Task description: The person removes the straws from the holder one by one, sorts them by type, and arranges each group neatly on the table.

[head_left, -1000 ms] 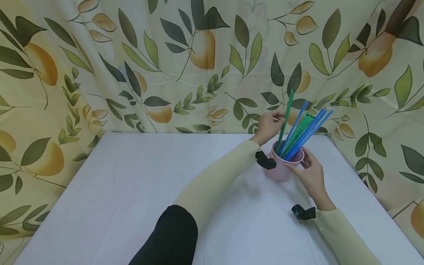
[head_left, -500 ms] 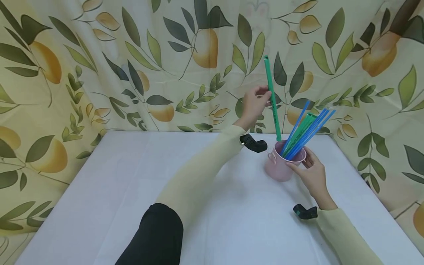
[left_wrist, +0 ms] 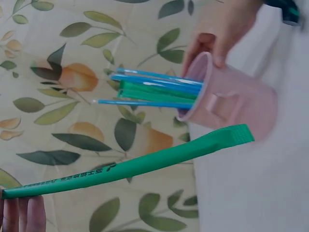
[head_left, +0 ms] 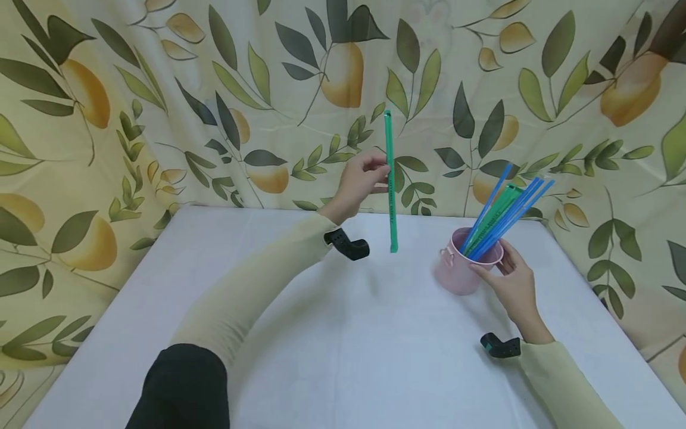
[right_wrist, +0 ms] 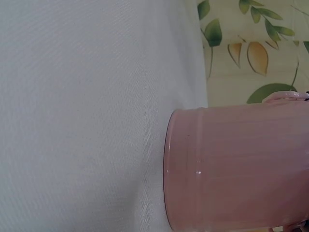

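In the head view my left hand (head_left: pixel 356 185) pinches a green wrapped straw (head_left: pixel 392 202) by its upper part. The straw hangs upright above the far edge of the table, left of a small pink bucket (head_left: pixel 452 275) and apart from it. Its crimped lower end and dark printing show in the left wrist view, with my left fingers (left_wrist: pixel 35 215) at the other end. My right hand (head_left: pixel 511 292) grips the bucket's rim and right side, its thumb toward me. Blue straws (head_left: pixel 517 215) and green straws (head_left: pixel 490 219) lean rightward inside the bucket.
A white cloth covers the table (head_left: pixel 343 333). Behind it hangs a curtain (head_left: pixel 214 149) with leaves and fruit printed on it. The bucket stands near the table's far right, its base on the cloth in the right wrist view, with a small lug (head_left: pixel 446 256) facing left.
My left hand has drawn the green straw up out of the bucket and carried it left, lowering it a little in the last half second. My right hand stays on the bucket.
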### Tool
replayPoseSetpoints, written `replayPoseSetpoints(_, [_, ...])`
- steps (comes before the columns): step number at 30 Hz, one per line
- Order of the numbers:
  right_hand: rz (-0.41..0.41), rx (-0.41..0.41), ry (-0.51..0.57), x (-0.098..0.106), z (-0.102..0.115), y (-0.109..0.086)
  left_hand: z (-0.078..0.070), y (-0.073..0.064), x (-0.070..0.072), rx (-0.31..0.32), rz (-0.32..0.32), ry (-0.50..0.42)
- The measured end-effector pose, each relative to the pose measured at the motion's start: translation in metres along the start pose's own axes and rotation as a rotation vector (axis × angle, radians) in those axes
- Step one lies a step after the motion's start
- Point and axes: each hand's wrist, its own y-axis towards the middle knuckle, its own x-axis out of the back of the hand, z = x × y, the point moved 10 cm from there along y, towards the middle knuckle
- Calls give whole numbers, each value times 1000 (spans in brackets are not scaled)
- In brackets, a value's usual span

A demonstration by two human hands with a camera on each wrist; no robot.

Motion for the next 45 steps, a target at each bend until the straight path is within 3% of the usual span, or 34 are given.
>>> replayPoseSetpoints(3, [-5, 14, -15, 1, 2, 0, 11, -14, 20, 48, 19, 63])
replayPoseSetpoints(10, [-10, 34, -30, -2, -23, 12, 39, -45, 68, 194, 31, 165])
replayPoseSetpoints(13, [-3, 19, -16, -3, -17, 8, 54, -57, 94, 236, 14, 207])
replayPoseSetpoints(21, [-19, 67, -34, -7, -37, 18, 97, -82, 175, 342, -82, 310])
replayPoseSetpoints(30, [10, 27, 13, -4, -4, 2, 136, -104, 256, 447, -149, 433])
replayPoseSetpoints(33, [10, 37, -14, -3, -10, 5, 143, -110, 271, 476, -143, 454])
replayPoseSetpoints(38, [-6, 47, -37, -4, -38, 19, 157, -114, 284, 542, -124, 459])
replayPoseSetpoints(45, [-14, 60, -31, -8, -51, 26, 179, -121, 302, 624, -183, 405])
